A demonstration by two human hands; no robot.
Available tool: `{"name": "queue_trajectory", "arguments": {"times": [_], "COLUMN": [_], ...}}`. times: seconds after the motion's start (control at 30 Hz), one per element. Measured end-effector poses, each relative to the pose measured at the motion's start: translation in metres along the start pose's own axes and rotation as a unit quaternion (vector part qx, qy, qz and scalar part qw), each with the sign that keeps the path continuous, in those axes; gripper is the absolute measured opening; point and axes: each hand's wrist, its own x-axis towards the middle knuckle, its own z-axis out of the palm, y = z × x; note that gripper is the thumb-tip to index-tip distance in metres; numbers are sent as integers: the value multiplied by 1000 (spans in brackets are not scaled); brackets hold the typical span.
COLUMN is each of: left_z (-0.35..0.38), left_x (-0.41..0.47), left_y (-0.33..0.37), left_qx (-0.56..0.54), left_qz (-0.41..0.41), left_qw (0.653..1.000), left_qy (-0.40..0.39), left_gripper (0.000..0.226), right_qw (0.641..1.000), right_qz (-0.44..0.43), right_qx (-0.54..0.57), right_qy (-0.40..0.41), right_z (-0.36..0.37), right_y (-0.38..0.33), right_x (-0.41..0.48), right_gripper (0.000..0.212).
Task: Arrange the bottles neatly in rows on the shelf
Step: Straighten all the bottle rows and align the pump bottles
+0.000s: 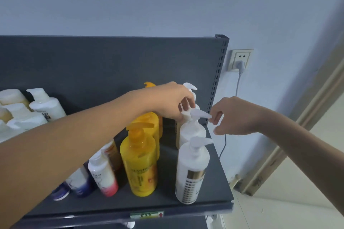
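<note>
Left hand (173,102) and right hand (236,117) pinch pump (197,114) of white bottle (191,133).

On the shelf (221,188), a second pump bottle (192,132) stands just behind the front pump bottle (191,171) (third bottle (190,86) farther back), a neighbour bottle (139,163) to its left.

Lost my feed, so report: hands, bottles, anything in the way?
Left hand grips neck of middle white pump bottle. Right hand pinches its nozzle. Bottle upright on shelf, rightmost row. Nothing blocking.

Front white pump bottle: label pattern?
Front white pump bottle: gold band above dark dashed stripes; head view.
</note>
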Motion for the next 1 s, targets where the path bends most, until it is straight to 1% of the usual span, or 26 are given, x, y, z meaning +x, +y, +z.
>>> {"name": "queue_trajectory", "arguments": {"times": [0.13, 0.2, 0.3, 0.4, 0.47, 0.6, 0.67, 0.77, 0.87, 1.0], "left_z": [15, 23, 32, 37, 40, 41, 40, 40, 39, 38], "left_x": [-7, -7, -5, -1, 0, 0, -1, 0, 3, 5], "left_y": [15, 20, 25, 26, 28, 29, 30, 30, 29, 26], "left_qx": [-7, -7, 4, 3, 6, -2, 3, 20, 37, 45], "left_qz": [0, -16, -44, -61, -71, -66, -58, -63, -76, -74], "left_qw": [999, 998, 993, 990, 990, 992, 993, 990, 988, 987], "left_qy": [32, 64, 106, 127, 119, 108, 107, 123, 133, 134], "left_gripper": [31, 30, 27, 22, 24, 19, 15, 13, 18, 36], "right_qw": [999, 998, 995, 991, 988, 986, 984, 982, 980, 979], "right_qz": [-16, -28, -57, -86, -91, -98, -100, -101, -97, -90], "right_qx": [32, 53, 77, 99, 100, 42, 27, 41, 67, 81], "right_qy": [-14, -14, -15, 31, 73, 129, 145, 151, 159, 166], "right_z": [4, 6, 11, 22, 32, 49, 53, 55, 54, 55], "right_y": [-10, -15, -24, -32, -36, -40, -42, -42, -40, -36], "right_x": [-26, -36, -47, -49, -49, -47, -46, -43, -41, -38], "right_gripper": [27, 29, 39, 42, 41, 39, 35, 33, 36, 35]}}
